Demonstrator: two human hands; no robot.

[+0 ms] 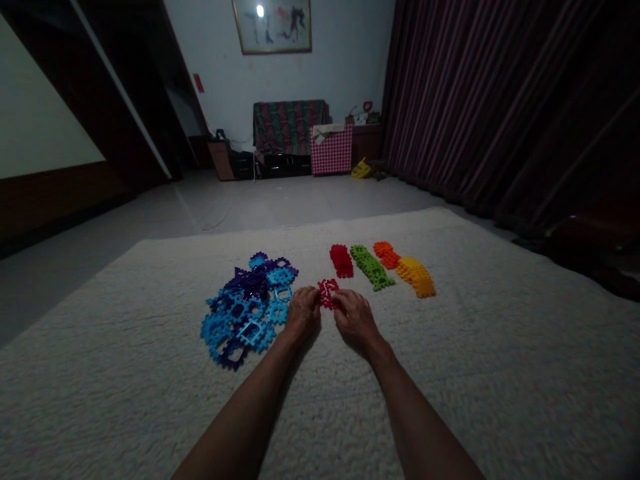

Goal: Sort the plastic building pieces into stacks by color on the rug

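Observation:
Between my two hands is a red toothed plastic building piece (328, 293) with cut-outs, just above or on the pale bedcover. My left hand (304, 312) has its fingers closed at the piece's left edge. At its right edge the fingers of my right hand (354, 313) are pinched on it. A heap of blue and purple toothed pieces (250, 310) lies just left of my left hand. Beyond the hands sit a red stack (341, 261), a leaning row of green pieces (371, 267), an orange group (386, 254) and a yellow row (417, 277).
The pale quilted cover (480, 347) spreads under everything, its far edge meeting a tiled floor (300, 198). Against the back wall stand a cloth-draped item (290, 123) and a red checked cloth (331, 152). A dark curtain (465, 100) hangs along the right.

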